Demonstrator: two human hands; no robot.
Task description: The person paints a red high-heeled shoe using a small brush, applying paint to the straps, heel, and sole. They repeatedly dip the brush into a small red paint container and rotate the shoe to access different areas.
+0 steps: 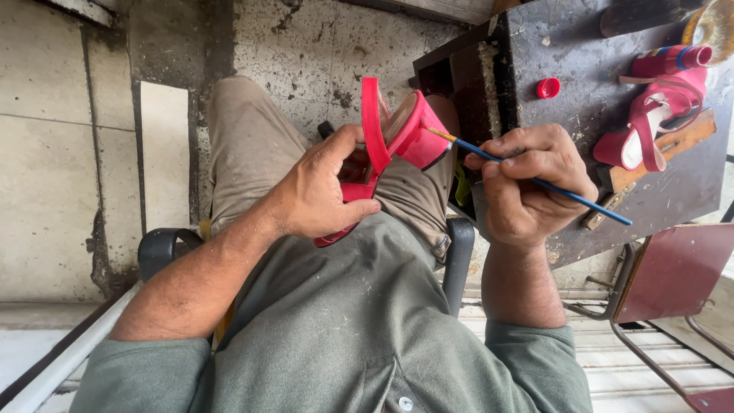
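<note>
Green shirt fabric [336, 336] fills the bottom of the head view, with beige trousers [252, 145] on the lap beyond it. Over the lap, the left hand [317, 187] is curled around a pink sandal [397, 138], thumb and fingers closed on its sole and strap so the chunky heel points up and to the right. The right hand [527, 180] is closed in a pencil grip on a thin blue brush [550, 186], whose pale tip touches the edge of the sandal's heel.

To the right stands a dark, scuffed workbench [581, 99]. On it, near the far right, lies a small pink bottle [673, 60] on its side with a blue and yellow band around it; its contents cannot be seen. A round red cap [547, 88] lies apart from it on the bench top. Just below the bottle rests a second pink sandal [650, 126] with a white insole, lying partly on a wooden block [677, 149]. A dark red chair seat [673, 271] shows at lower right.
</note>
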